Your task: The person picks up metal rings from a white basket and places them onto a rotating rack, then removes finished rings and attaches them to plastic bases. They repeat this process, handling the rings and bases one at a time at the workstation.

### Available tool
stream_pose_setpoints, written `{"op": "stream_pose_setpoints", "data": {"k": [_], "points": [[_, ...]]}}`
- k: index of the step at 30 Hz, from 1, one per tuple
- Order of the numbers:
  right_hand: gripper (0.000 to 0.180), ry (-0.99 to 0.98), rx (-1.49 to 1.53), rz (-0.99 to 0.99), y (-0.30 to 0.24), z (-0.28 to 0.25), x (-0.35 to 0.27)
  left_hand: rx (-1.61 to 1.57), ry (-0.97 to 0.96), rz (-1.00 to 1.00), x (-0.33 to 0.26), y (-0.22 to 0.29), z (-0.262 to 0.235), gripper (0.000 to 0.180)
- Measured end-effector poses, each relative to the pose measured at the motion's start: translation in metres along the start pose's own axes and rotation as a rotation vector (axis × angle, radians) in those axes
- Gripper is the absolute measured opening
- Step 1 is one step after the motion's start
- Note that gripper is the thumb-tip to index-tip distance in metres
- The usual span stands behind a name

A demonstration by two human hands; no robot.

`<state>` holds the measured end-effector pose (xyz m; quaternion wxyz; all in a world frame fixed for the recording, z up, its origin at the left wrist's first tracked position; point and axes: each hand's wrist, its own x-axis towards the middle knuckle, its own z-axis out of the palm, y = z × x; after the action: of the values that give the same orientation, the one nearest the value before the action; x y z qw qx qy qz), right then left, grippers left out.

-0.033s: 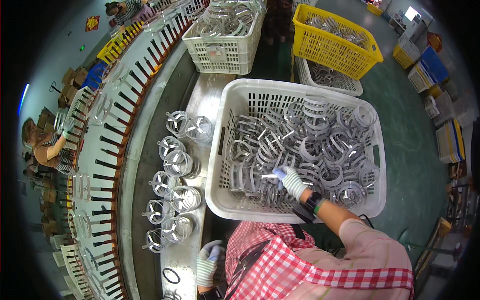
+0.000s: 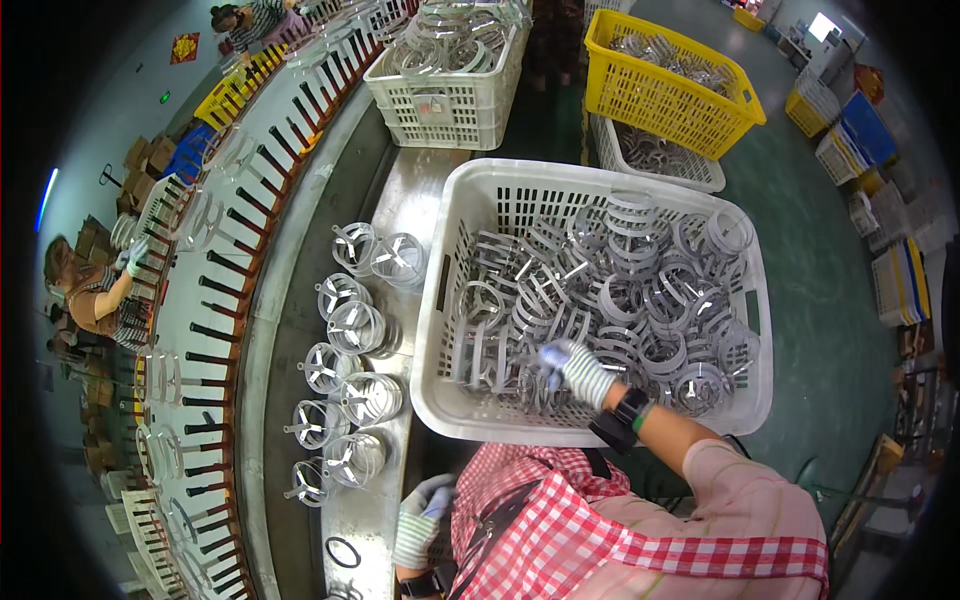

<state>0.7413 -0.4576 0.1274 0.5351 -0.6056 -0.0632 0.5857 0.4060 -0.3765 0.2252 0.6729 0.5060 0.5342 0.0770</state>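
Note:
My right hand (image 2: 578,371), in a striped work glove, reaches into a large white basket (image 2: 590,434). Its fingers are closed and point down among a heap of clear plastic rings with metal spokes (image 2: 640,290). What they grip is hidden under the fingertips. Low beside the checked apron is my gloved left hand (image 2: 420,525), with its fingers loosely bent, a gap by the thumb and nothing visible in it. Left of the basket, several similar spoked rings (image 2: 357,327) stand in two rows on a metal bench (image 2: 390,500).
A black ring (image 2: 342,552) lies on the bench's near end. A curved line of dark upright handles (image 2: 222,258) runs along the left, with a co-worker (image 2: 90,290) beyond it. Filled crates, one white (image 2: 440,115) and one yellow (image 2: 670,100), stand at the back.
My right hand has shifted slightly left and down in the basket, and the pale bar at its fingertips is no longer visible. My left hand has turned a little.

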Motion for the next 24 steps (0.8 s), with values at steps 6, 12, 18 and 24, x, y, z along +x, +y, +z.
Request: {"op": "stream_pose_setpoints", "data": {"k": [6, 12, 18, 24], "points": [[0.032, -0.636, 0.055, -0.073, -0.032, 0.084, -0.049, 0.004, -0.4, 0.254, 0.059, 0.031, 0.054, 0.049], [0.026, -0.89, -0.352, -0.573, -0.024, 0.111, 0.012, -0.427, -0.145, 0.216, 0.055, 0.052, 0.064, 0.048], [0.033, 0.121, -1.152, -0.463, -0.026, 0.024, 0.149, -0.494, 0.063, 0.038, 0.034, 0.049, 0.015, 0.037], [0.026, 0.0, -1.539, -0.296, -0.002, 0.026, 0.182, -0.336, 0.409, 0.305, 0.031, 0.028, -0.087, 0.024]]}}
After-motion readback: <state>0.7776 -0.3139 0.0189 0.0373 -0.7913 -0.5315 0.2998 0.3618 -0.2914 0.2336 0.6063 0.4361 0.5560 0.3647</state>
